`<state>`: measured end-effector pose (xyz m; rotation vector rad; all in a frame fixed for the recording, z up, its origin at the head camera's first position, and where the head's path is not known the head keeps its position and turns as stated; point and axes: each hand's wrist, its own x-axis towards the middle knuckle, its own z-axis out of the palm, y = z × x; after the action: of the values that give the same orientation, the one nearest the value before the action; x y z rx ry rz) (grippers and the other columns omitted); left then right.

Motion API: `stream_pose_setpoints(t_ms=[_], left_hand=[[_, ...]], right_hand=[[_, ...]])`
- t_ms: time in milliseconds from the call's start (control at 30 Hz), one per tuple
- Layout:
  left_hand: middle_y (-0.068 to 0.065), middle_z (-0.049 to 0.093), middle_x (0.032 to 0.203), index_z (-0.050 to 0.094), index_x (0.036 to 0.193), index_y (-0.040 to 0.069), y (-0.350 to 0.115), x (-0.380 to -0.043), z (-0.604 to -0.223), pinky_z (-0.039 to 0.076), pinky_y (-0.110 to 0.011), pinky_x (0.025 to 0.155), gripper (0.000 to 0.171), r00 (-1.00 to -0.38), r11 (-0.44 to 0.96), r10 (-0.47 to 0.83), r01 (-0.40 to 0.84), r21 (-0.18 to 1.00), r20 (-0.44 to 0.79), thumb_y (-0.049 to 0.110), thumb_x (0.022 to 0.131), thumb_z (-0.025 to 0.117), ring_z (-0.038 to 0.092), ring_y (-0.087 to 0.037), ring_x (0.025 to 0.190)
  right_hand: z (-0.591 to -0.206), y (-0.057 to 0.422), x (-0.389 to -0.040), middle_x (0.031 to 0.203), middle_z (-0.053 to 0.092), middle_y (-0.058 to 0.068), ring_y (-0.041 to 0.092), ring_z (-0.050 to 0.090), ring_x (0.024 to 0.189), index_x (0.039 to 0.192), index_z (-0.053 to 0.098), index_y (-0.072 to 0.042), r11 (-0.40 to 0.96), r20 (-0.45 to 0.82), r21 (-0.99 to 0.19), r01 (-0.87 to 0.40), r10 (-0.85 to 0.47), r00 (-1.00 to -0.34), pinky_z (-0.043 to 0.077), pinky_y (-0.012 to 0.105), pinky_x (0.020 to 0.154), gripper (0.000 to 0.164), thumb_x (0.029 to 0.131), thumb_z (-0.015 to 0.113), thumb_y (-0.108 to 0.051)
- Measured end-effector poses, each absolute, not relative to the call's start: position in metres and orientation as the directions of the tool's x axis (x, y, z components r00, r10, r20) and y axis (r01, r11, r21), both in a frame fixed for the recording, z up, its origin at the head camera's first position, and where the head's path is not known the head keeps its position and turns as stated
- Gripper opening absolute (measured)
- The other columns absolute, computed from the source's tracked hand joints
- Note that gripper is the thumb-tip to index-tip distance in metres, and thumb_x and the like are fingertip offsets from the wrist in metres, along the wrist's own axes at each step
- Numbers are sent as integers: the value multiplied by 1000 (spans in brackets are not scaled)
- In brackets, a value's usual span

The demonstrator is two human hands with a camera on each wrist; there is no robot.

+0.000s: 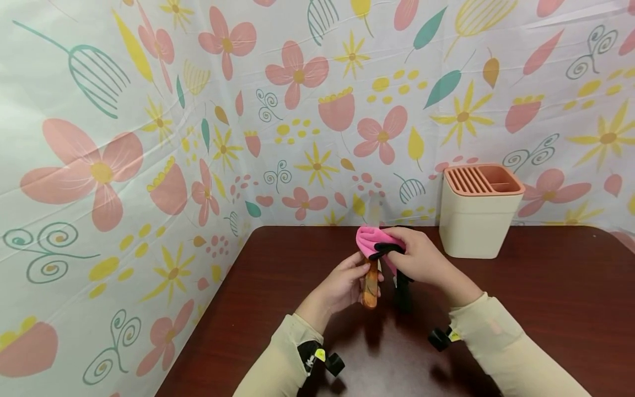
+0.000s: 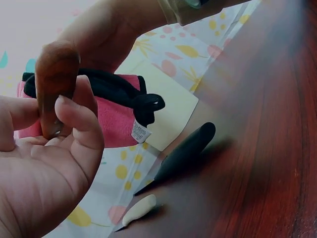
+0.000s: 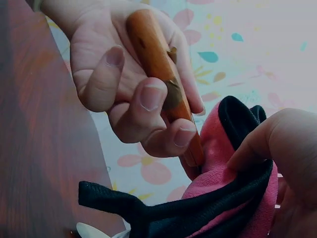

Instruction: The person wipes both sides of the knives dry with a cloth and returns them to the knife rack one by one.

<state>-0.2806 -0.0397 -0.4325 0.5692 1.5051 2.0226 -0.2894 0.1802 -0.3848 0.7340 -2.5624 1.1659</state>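
Note:
My left hand (image 1: pixel 344 284) grips a knife by its brown wooden handle (image 1: pixel 370 286), which points down toward me. In the right wrist view, its fingers curl round the handle (image 3: pixel 151 47). My right hand (image 1: pixel 419 256) holds a pink cloth (image 1: pixel 369 241) with black edging, wrapped about the knife just above the handle. A faint, blurred strip of blade (image 1: pixel 375 212) rises past the cloth; the rest of it is hidden. In the left wrist view, the cloth (image 2: pixel 116 119) hangs behind the handle, its black loop and white tag showing.
On the dark wooden table (image 1: pixel 292 259) lie a dark green-handled tool (image 2: pixel 185 151) and a smaller one with a cream handle (image 2: pixel 139 209), beyond the hands. A cream holder (image 1: pixel 473 226) with a slotted orange top stands at the back right, by the flowered wall covering (image 1: pixel 297 138).

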Motion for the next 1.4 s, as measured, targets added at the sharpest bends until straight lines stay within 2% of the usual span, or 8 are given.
stream_pose_setpoints(t_ms=[100, 367, 567, 700, 767, 833, 1167, 1400], left_hand=[[1, 67, 102, 36, 156, 17, -42, -281, -432, 59, -31, 70, 45, -751, -247, 660, -201, 948, 12, 16, 112, 31, 70, -15, 79], [2, 68, 102, 40, 150, 18, -46, -284, -430, 61, -34, 75, 39, -739, -284, 672, -193, 939, 51, 16, 112, 33, 72, -16, 85], [1, 65, 107, 39, 153, 16, -47, -287, -428, 60, -29, 64, 42, -774, -317, 623, -118, 941, 113, 14, 112, 37, 74, -15, 82], [3, 71, 96, 43, 146, 13, -47, -288, -429, 57, -28, 58, 36, -819, -313, 566, -101, 944, 100, 12, 110, 41, 71, -12, 70], [3, 73, 86, 46, 143, 13, -47, -288, -430, 56, -26, 56, 36, -840, -317, 534, -98, 943, 93, 12, 108, 45, 70, -11, 65], [2, 74, 80, 47, 143, 14, -48, -289, -430, 56, -26, 55, 36, -857, -323, 507, -95, 942, 87, 12, 107, 48, 70, -10, 63], [1, 76, 91, 57, 140, 14, -49, -290, -429, 62, -33, 62, 34, -892, -381, 449, -134, 915, 57, 13, 107, 49, 73, -13, 71], [2, 78, 95, 64, 135, 15, -49, -292, -429, 63, -32, 65, 32, -898, -380, 439, -183, 907, 2, 12, 108, 48, 74, -12, 75]], right_hand=[[-384, 178, -288, 109, 72, 8, 17, 60, 82, 131, 68, -11, 554, 411, -626, -549, -364, -836, 49, 27, 72, 41, 90, 66, -6], [-370, 182, -280, 106, 73, 9, 14, 58, 70, 136, 64, -12, 561, 414, -609, -561, -378, -828, 48, 26, 61, 44, 92, 64, -6], [-366, 175, -271, 104, 75, 10, 16, 58, 70, 134, 63, -13, 608, 618, -405, -683, -369, -695, 48, 30, 62, 49, 87, 68, -1], [-370, 160, -265, 127, 73, 12, 27, 73, 97, 134, 66, -12, 651, 669, -282, -704, -392, -631, 59, 45, 78, 51, 85, 70, -1], [-373, 154, -262, 136, 69, 11, 30, 70, 117, 133, 68, -11, 677, 675, -235, -698, -403, -618, 59, 50, 87, 50, 84, 71, -1], [-375, 150, -260, 136, 69, 9, 31, 68, 123, 132, 69, -11, 698, 674, -203, -687, -409, -615, 58, 52, 89, 51, 82, 73, -2], [-380, 142, -254, 138, 68, 11, 32, 69, 121, 134, 68, -9, 746, 635, -155, -648, -427, -644, 59, 52, 89, 55, 81, 80, -10], [-381, 142, -255, 117, 76, 10, 29, 74, 100, 121, 68, -11, 735, 677, -118, -668, -432, -595, 60, 47, 74, 45, 78, 76, -5]])
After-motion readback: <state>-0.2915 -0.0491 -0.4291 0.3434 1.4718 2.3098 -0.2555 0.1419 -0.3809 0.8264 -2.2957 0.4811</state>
